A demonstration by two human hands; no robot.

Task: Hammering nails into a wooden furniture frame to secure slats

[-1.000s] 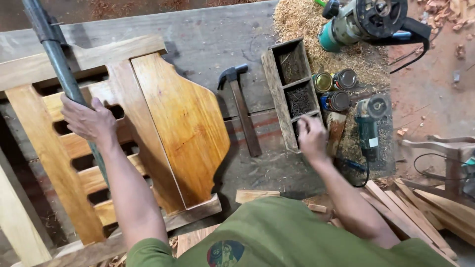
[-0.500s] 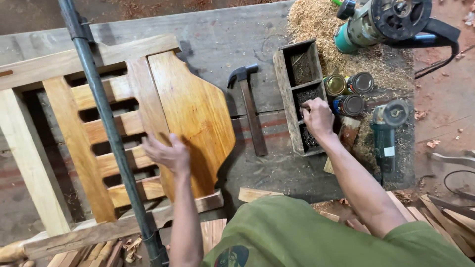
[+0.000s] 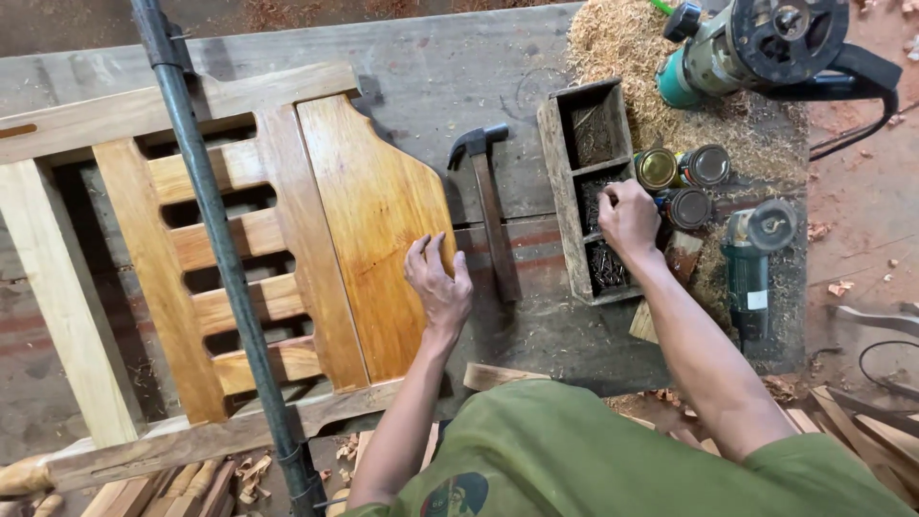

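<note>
Your left hand (image 3: pixel 438 287) rests spread flat on the varnished slatted wooden frame (image 3: pixel 378 220), steadying it, while your right hand (image 3: pixel 627 215), fingers pinched together, picks nails from the grey wooden compartment box (image 3: pixel 565 191).

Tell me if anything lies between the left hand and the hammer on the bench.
Nothing visible does. The left hand rests at the right edge of the wooden panel, and the hammer lies just to its right on bare bench, handle toward the person.

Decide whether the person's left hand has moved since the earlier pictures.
Yes. The left hand has travelled rightward across the wooden chair panel, from the dark metal pipe toward the hammer.
</note>
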